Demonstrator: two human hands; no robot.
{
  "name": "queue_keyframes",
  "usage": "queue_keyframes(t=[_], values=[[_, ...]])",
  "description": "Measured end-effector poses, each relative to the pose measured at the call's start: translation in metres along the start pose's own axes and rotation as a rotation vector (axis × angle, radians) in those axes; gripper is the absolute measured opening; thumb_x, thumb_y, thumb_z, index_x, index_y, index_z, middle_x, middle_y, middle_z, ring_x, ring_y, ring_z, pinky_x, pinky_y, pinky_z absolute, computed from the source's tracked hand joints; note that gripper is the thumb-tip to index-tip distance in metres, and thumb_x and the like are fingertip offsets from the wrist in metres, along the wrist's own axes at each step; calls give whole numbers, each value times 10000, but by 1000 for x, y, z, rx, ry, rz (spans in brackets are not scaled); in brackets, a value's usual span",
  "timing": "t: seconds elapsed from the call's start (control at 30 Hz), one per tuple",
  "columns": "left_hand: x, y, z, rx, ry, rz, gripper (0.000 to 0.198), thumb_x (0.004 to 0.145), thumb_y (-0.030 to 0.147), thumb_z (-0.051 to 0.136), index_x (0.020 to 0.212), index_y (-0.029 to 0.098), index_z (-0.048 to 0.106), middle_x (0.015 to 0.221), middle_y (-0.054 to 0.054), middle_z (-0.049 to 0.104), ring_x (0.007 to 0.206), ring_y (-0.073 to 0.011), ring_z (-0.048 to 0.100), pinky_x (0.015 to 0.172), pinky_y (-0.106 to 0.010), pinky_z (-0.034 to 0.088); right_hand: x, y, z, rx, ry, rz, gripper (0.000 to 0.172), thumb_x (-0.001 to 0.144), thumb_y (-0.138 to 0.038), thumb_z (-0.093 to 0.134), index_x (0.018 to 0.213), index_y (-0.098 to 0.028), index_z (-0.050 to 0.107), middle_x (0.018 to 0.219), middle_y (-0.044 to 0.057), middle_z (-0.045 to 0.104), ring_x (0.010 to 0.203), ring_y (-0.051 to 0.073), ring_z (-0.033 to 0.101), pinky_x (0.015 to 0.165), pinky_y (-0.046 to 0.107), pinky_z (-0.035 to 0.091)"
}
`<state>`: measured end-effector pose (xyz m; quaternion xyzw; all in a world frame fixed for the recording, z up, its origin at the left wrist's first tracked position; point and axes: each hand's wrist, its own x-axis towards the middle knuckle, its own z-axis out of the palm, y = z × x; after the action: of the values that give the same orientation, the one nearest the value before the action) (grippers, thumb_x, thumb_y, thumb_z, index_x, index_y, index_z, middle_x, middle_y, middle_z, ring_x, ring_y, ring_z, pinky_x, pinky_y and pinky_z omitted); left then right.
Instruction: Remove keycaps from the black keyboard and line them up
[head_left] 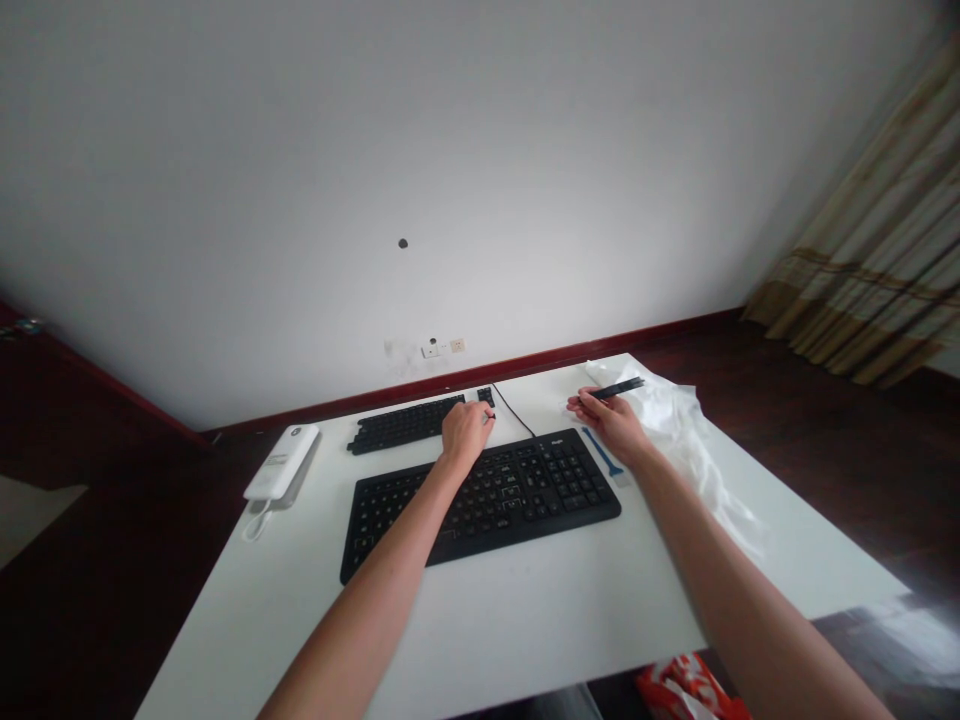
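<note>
A black keyboard (487, 495) lies in the middle of a white table (525, 620). Behind it sits a row of loose black keycaps (405, 422). My left hand (465, 430) hovers past the keyboard's far edge, fingers pinched on a small black keycap near a further keycap (486, 396). My right hand (611, 418) is to the right of the keyboard, closed around a slim black tool (619, 388) that points right. A blue-handled brush (602, 452) lies on the table just beside this hand.
A white power bank (283, 461) with a cable rests at the table's left edge. Crumpled clear plastic (686, 430) lies at the right. A thin black cable (514, 408) runs back from the keyboard. Dark wood floor surrounds the table; a red-and-white bag (686, 685) sits below.
</note>
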<state>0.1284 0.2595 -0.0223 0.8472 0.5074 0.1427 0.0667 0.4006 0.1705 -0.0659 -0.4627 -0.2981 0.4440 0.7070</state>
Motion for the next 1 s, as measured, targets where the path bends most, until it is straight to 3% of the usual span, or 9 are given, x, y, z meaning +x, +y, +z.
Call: queue_keyframes(t=[0.33,0.53,0.63,0.77,0.87,1.0], values=[[7,0,1,-3,25,-17,107,943,259,696,1014,266,777,1043,-49,769,1018,-240,672,839,-312,504,2,2,-3,7,-15,7,387,742,-458,930,967,-200,749,943,64,793,926,179,765,787,200,638],[-6,11,-15,-34,61,17,169,947,281,711,1111,250,739,1069,-45,729,1023,-218,652,898,-310,492,3,4,-4,15,-18,4,381,743,-458,934,964,-204,757,926,56,797,910,173,765,781,197,640],[-38,22,-24,-73,71,70,144,970,323,688,1089,253,730,1043,-32,704,999,-205,642,901,-306,496,2,3,-4,11,-11,9,395,728,-463,940,963,-202,760,928,68,803,902,183,770,783,213,647],[-109,38,-26,-237,97,187,230,915,299,758,1127,240,690,1072,-40,671,1032,-233,617,918,-355,518,2,3,-4,0,-6,9,373,738,-453,931,959,-210,754,940,70,809,912,193,777,793,227,651],[-159,46,-19,-298,83,165,324,861,260,808,1154,245,670,1101,-43,653,1035,-247,602,933,-400,533,1,3,-2,-14,-9,15,368,747,-435,924,973,-202,750,943,77,810,907,190,780,791,213,643],[-189,53,-7,-268,88,147,419,850,243,816,1234,244,649,1112,-49,655,1037,-264,607,947,-444,543,-3,-3,6,-105,21,8,380,756,-445,917,982,-200,735,937,82,813,890,201,788,734,218,640]])
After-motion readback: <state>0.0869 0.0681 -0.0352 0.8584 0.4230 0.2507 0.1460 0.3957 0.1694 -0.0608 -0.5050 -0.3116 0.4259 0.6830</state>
